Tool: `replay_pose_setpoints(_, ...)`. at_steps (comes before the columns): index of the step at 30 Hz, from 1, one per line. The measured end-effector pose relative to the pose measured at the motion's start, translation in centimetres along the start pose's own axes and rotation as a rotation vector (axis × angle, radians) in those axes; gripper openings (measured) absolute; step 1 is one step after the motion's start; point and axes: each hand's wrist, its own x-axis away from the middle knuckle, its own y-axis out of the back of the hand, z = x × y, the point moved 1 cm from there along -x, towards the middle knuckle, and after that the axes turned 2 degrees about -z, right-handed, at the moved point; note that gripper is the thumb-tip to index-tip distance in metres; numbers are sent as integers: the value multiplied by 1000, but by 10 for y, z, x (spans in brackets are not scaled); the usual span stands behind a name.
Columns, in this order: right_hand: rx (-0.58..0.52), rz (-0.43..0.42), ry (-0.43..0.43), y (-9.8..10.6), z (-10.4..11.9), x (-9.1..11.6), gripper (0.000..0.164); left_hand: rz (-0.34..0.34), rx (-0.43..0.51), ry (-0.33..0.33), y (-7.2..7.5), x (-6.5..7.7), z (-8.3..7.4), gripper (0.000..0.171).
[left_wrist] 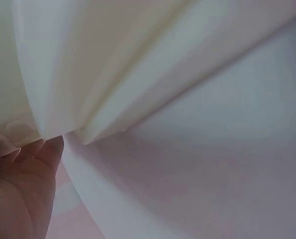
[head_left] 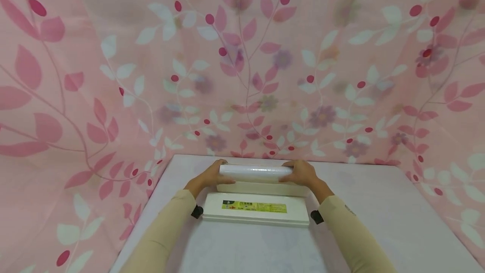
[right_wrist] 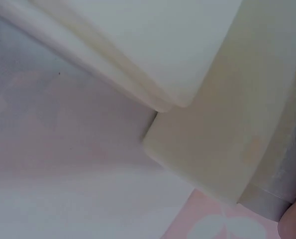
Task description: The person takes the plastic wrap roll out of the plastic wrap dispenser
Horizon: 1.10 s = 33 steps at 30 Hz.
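Note:
A white roll of cling film (head_left: pixel 257 172) is held level between both hands, over the far part of a white cling-film box (head_left: pixel 297 212). The left hand (head_left: pixel 213 175) grips the roll's left end, thumb on the near side. At the right end the right hand (head_left: pixel 302 176) grips it the same way. The box's lid carries a yellow-green label (head_left: pixel 254 207); behind the lid stands a pale panel (head_left: pixel 261 188). In the right wrist view, the roll (right_wrist: pixel 265 201) sits beside this panel, with fingertips at its end. The left wrist view has the left hand (left_wrist: pixel 23 191) by the box's corner.
The box rests on a table with a pale cover (head_left: pixel 386 205). Pink leaf-patterned fabric (head_left: pixel 250 70) hangs behind the table and along both sides. Both forearms wear beige sleeves (head_left: pixel 163 231), with dark wrist cameras (head_left: pixel 317 217) near the box's ends.

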Motion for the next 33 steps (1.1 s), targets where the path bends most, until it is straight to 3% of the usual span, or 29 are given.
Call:
replay_pose_setpoints(6, -2, -10, -21, 8, 0, 1, 58, 29, 46, -77, 0, -2, -1, 74)
replay_pose_setpoints(11, -11, -35, -6, 11, -1, 1, 54, 1, 1, -31, 2, 0, -1, 83)
replay_pose_setpoints(16, 9, -30, 2, 10, 0, 1, 56, 30, 34, -58, 2, 0, -1, 75)
replay_pose_setpoints(23, 51, -59, 48, 10, 6, 3, 65, 21, 100, -18, 2, 3, 1, 77)
replay_pose_setpoints(28, 77, -65, 30, 13, 9, 5, 64, 47, 124, -47, -1, 2, 0, 75)
replay_pose_setpoints(33, 80, -90, 80, 21, 15, 6, 66, 35, 123, -78, 1, 0, -1, 70)
